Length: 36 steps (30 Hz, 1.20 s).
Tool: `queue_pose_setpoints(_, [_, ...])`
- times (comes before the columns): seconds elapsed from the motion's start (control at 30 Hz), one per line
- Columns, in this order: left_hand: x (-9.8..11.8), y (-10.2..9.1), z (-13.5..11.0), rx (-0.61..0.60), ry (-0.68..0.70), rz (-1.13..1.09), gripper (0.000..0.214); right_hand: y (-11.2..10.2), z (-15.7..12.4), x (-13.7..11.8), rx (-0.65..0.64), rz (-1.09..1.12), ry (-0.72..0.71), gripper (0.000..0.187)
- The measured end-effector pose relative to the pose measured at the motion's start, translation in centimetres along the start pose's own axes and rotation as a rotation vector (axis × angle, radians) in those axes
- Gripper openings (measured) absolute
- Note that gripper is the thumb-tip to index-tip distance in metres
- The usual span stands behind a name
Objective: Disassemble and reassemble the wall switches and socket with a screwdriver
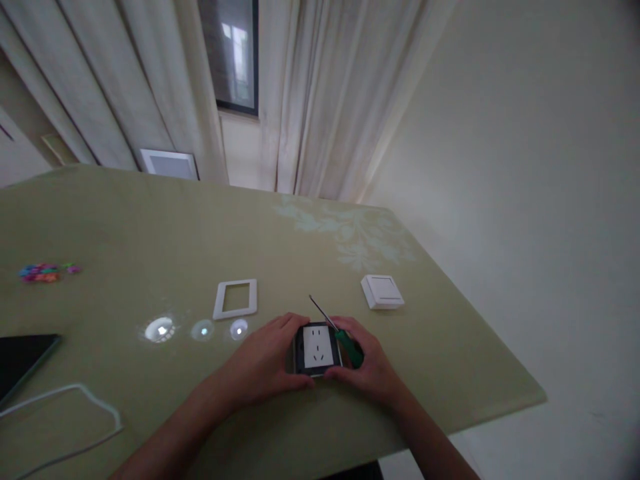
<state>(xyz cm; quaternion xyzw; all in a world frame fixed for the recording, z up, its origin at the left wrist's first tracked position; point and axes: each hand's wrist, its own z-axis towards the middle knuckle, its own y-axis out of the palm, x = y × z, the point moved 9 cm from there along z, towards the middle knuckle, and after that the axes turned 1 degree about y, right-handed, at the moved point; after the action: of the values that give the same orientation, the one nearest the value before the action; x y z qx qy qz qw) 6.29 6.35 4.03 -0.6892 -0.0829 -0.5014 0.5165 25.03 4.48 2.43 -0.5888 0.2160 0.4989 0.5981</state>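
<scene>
A wall socket (317, 348) with a white face and a dark rim lies on the green table (150, 220) near its front edge. My left hand (267, 360) curls round the socket's left side. My right hand (364, 363) grips its right side and also holds a green-handled screwdriver (336, 327), whose thin shaft points up and away to the left. A white square cover frame (236, 298) lies just beyond my left hand. A white switch (382, 291) lies beyond my right hand.
A small heap of coloured bits (46, 272) sits at the far left. A dark tablet (23, 357) and a white cable (75, 413) lie at the near left. Curtains (310, 100) hang behind the table. The table's right edge drops off close to the switch.
</scene>
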Motion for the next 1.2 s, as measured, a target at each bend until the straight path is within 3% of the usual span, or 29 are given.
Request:
queue_pose_setpoints(0.47, [-0.5,0.1,-0.3,0.002,0.011,0.107,0.078,0.1,-0.1,-0.4,-0.025,-0.025,-0.034,0.084])
queue_pose_setpoints(0.97, [1.2,-0.5,0.0,0.068,0.084,-0.09,0.068,-0.1,-1.1,-1.8,0.044,-0.15,-0.238,0.075])
queue_pose_setpoints(1.1, [1.2,-1.1,0.1,0.152,0.105,-0.224,0.037,0.3,-1.2,-2.7,0.005,-0.225,-0.301,0.073])
queue_pose_setpoints(1.2, [-0.1,-2.0,0.1,0.225,-0.002,-0.437,0.017,0.6,-0.6,-4.1,-0.043,-0.313,-0.39,0.073])
